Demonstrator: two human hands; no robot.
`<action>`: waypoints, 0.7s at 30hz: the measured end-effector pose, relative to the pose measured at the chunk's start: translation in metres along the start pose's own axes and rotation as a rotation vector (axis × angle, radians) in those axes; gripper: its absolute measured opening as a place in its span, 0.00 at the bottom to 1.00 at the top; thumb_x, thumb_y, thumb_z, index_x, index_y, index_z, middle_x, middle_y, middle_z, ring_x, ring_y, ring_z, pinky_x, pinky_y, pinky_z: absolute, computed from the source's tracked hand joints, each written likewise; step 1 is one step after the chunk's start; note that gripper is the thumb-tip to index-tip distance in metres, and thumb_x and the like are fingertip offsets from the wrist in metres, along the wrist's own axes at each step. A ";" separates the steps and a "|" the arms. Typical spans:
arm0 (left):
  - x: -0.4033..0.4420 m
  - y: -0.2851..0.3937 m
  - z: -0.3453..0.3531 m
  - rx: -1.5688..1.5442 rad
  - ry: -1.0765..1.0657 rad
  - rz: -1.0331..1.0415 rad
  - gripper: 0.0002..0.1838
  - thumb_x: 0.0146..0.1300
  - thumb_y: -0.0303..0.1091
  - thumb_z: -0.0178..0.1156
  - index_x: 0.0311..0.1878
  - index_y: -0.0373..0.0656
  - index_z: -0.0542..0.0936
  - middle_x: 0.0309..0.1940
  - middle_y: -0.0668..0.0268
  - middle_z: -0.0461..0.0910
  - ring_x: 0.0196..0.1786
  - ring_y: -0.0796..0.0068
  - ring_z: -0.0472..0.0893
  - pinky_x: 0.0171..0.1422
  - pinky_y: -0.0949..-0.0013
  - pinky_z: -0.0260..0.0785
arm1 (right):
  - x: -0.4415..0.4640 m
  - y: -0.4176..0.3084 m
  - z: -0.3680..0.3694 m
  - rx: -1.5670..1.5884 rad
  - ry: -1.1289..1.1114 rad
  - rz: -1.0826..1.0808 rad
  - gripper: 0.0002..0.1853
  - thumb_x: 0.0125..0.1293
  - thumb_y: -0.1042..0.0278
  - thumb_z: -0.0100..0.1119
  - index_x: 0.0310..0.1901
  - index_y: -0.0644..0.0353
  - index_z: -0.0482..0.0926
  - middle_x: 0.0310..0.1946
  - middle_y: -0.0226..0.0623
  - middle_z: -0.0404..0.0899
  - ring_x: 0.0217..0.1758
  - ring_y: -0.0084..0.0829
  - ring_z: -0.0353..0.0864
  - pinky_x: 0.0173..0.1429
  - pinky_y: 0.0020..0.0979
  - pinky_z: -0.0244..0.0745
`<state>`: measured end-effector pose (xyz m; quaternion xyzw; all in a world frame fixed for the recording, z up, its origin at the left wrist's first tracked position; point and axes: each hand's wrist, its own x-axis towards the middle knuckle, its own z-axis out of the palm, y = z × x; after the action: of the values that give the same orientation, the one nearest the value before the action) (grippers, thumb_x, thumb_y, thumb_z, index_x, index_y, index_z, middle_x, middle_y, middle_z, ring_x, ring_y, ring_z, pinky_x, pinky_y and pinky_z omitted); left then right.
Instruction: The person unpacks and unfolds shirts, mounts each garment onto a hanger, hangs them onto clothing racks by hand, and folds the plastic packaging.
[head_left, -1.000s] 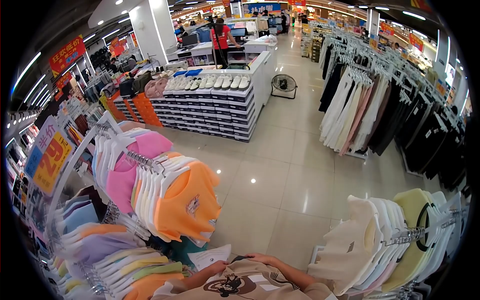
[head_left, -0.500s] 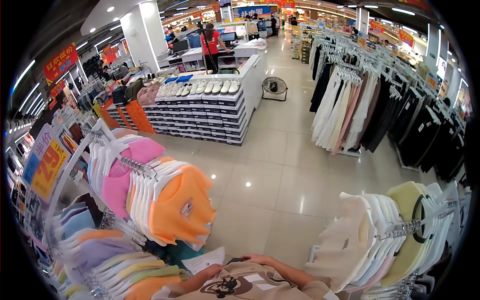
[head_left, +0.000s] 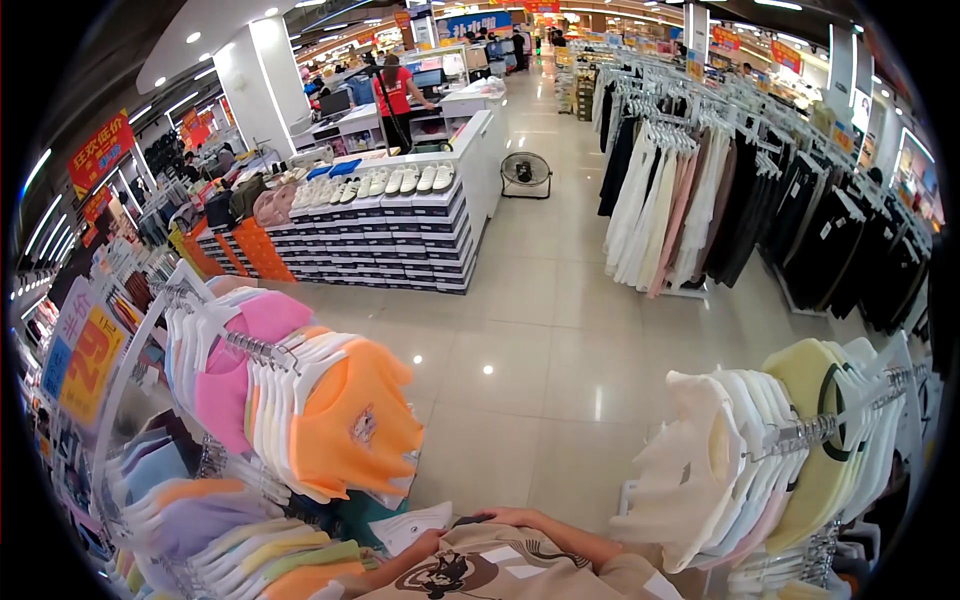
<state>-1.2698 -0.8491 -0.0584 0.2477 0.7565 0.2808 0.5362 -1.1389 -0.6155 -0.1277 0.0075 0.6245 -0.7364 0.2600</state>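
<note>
Low in the view, my left hand is closed in front of my beige printed shirt. Beside it is a white piece with a small dark mark; whether the hand grips it is unclear. My right hand lies across my waist, its fingers curled together at a small dark item whose kind I cannot make out. Nearest on the left hangs an orange T-shirt at the front of a row of tops. To the right hangs a cream top before other pale tops.
A price sign stands above the left rack. Ahead, shoes stand on stacked shoe boxes beside a white counter, where a person in red stands. A floor fan sits in the aisle; racks of trousers line the right.
The view has shifted slightly, so the counter, fan and racks appear further left. Both hands stay at my waist, nearly unmoved.
</note>
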 end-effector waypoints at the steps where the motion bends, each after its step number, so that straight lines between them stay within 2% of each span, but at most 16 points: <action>1: 0.004 -0.006 0.002 0.032 0.019 0.083 0.17 0.56 0.35 0.62 0.47 0.38 0.83 0.34 0.63 0.84 0.35 0.76 0.79 0.43 0.72 0.70 | 0.000 0.001 -0.001 0.003 -0.009 -0.009 0.32 0.67 0.53 0.54 0.66 0.65 0.62 0.62 0.43 0.67 0.65 0.32 0.64 0.69 0.32 0.58; 4: 0.011 -0.014 0.002 0.056 0.014 0.168 0.17 0.56 0.36 0.62 0.46 0.37 0.83 0.34 0.63 0.84 0.35 0.76 0.79 0.42 0.72 0.70 | -0.002 0.010 -0.004 0.048 0.012 -0.025 0.31 0.65 0.52 0.56 0.64 0.62 0.65 0.60 0.40 0.70 0.63 0.31 0.66 0.67 0.31 0.60; 10: 0.007 -0.009 -0.002 0.035 -0.047 0.144 0.16 0.56 0.36 0.62 0.45 0.37 0.83 0.32 0.62 0.84 0.34 0.76 0.79 0.42 0.72 0.70 | 0.007 0.042 -0.010 0.085 -0.008 -0.020 0.31 0.64 0.56 0.59 0.64 0.64 0.64 0.60 0.42 0.70 0.62 0.32 0.68 0.68 0.33 0.61; 13: 0.008 -0.008 -0.003 0.042 -0.059 0.150 0.16 0.56 0.36 0.62 0.45 0.37 0.83 0.32 0.62 0.84 0.33 0.76 0.79 0.41 0.71 0.70 | -0.005 0.024 -0.007 0.052 0.040 0.045 0.29 0.63 0.58 0.60 0.62 0.64 0.67 0.57 0.42 0.72 0.61 0.31 0.69 0.66 0.32 0.62; 16: 0.013 -0.006 -0.002 0.075 -0.044 0.156 0.16 0.56 0.37 0.62 0.44 0.37 0.83 0.31 0.62 0.84 0.33 0.76 0.79 0.41 0.71 0.71 | -0.004 0.033 -0.007 0.013 0.085 0.035 0.29 0.62 0.53 0.59 0.61 0.61 0.70 0.55 0.39 0.74 0.57 0.30 0.71 0.63 0.30 0.65; 19: 0.017 -0.004 -0.001 0.121 0.003 0.148 0.16 0.56 0.37 0.62 0.44 0.36 0.83 0.30 0.62 0.84 0.32 0.76 0.79 0.40 0.71 0.71 | -0.013 0.011 -0.003 -0.044 0.147 0.108 0.32 0.63 0.45 0.57 0.60 0.62 0.70 0.56 0.40 0.74 0.59 0.30 0.70 0.63 0.30 0.64; 21: 0.020 -0.005 0.001 0.120 0.060 0.096 0.16 0.56 0.37 0.62 0.43 0.36 0.83 0.30 0.62 0.84 0.32 0.76 0.79 0.40 0.71 0.71 | -0.016 0.000 0.003 0.027 0.182 0.130 0.34 0.63 0.41 0.55 0.60 0.62 0.70 0.57 0.41 0.72 0.60 0.31 0.68 0.64 0.31 0.63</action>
<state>-1.2751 -0.8390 -0.0751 0.3066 0.7749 0.2676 0.4836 -1.1246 -0.6122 -0.1217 0.1183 0.6336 -0.7228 0.2493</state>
